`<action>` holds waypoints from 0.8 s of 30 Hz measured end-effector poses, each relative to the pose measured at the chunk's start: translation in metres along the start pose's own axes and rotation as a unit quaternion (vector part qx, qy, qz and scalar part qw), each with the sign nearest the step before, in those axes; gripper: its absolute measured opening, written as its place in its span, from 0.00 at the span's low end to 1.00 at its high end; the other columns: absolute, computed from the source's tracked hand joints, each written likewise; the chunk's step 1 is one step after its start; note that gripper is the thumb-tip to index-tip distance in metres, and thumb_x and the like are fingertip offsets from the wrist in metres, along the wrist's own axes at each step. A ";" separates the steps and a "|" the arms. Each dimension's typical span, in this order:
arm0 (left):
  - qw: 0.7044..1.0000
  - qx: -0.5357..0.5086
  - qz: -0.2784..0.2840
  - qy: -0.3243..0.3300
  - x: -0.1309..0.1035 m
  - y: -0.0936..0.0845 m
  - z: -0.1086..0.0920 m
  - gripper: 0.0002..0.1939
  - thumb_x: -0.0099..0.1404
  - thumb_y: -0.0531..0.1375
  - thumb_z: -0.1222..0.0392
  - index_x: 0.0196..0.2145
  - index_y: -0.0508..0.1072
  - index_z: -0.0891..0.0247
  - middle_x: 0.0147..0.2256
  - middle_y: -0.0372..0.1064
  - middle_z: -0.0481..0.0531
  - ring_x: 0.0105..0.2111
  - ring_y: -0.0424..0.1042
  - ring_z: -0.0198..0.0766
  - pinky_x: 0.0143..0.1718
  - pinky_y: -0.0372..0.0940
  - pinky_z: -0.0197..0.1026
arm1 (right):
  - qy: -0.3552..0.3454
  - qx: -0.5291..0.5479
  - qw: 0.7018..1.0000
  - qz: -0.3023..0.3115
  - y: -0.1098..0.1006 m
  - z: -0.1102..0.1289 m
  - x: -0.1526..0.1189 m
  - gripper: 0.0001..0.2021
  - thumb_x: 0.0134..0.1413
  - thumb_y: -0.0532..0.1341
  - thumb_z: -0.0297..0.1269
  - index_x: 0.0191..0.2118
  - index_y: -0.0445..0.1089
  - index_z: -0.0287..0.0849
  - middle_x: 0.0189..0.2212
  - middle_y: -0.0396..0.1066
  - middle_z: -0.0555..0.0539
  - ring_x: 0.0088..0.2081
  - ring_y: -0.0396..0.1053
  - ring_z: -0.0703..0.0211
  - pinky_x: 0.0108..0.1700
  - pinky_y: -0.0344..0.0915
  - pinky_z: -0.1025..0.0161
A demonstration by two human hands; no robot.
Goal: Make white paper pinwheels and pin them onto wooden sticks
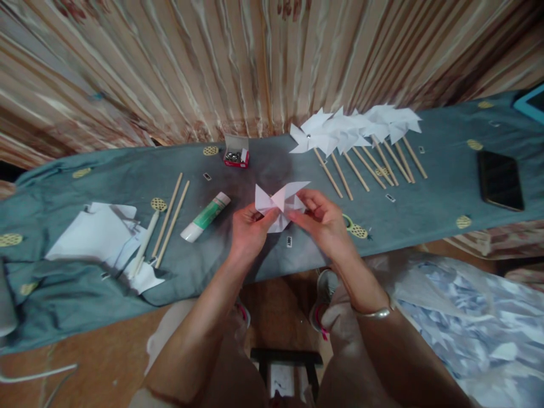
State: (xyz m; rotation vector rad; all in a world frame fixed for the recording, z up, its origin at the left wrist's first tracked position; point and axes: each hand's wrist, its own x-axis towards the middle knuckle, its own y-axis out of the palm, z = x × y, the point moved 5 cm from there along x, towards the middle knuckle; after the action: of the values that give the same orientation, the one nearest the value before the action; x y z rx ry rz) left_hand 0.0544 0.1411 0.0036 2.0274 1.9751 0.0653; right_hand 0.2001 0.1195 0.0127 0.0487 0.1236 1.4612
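Observation:
A white paper pinwheel (280, 199) with folded blades is held up over the middle of the cloth-covered table. My left hand (250, 229) pinches its lower left side, thumb near the centre. On its right side, my right hand (321, 220) grips the paper, with the thumb also close to the centre. The fingertips behind the paper are hidden. To the left of my left hand lies a glue stick (205, 217) with a green label. Behind it stands an open small red box (236, 160) with shiny metal pieces inside.
Several white pinwheels on sticks (352, 129) lie at the back right. Two wooden sticks (172, 224), a pen (147, 241) and white paper pieces (96, 235) are at the left. Green scissor handles (348, 222) show beside my right wrist. A phone (500, 180) lies at the right.

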 end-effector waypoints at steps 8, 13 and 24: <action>0.999 0.040 -0.003 0.012 0.000 0.000 -0.001 0.07 0.47 0.68 0.59 0.25 0.78 0.64 0.23 0.75 0.48 0.22 0.70 0.35 0.25 0.64 0.36 | -0.143 -0.106 0.976 -0.124 -0.023 0.030 -0.006 0.06 0.53 0.65 0.44 0.34 0.75 0.50 0.59 0.64 0.49 0.64 0.56 0.50 0.66 0.48 0.46; 0.998 0.052 0.008 0.022 0.000 0.001 0.001 0.07 0.48 0.67 0.61 0.27 0.79 0.65 0.24 0.75 0.48 0.22 0.69 0.32 0.24 0.63 0.35 | -0.139 -0.165 0.973 -0.077 -0.008 0.033 -0.004 0.07 0.50 0.67 0.44 0.28 0.75 0.47 0.59 0.64 0.49 0.65 0.54 0.46 0.67 0.44 0.44; 1.000 0.008 0.029 -0.004 -0.002 0.006 0.000 0.06 0.45 0.68 0.62 0.24 0.78 0.65 0.23 0.74 0.48 0.21 0.69 0.32 0.24 0.64 0.35 | -0.093 -0.113 0.989 -0.037 -0.003 0.013 0.008 0.03 0.46 0.69 0.39 0.26 0.77 0.49 0.57 0.67 0.50 0.63 0.58 0.48 0.66 0.49 0.46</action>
State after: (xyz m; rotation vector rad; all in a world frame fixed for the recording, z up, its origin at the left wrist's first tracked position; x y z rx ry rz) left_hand 0.0602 0.1395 0.0050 2.0915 1.9176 0.0555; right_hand 0.2048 0.1274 0.0249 -0.0057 -0.1908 1.3803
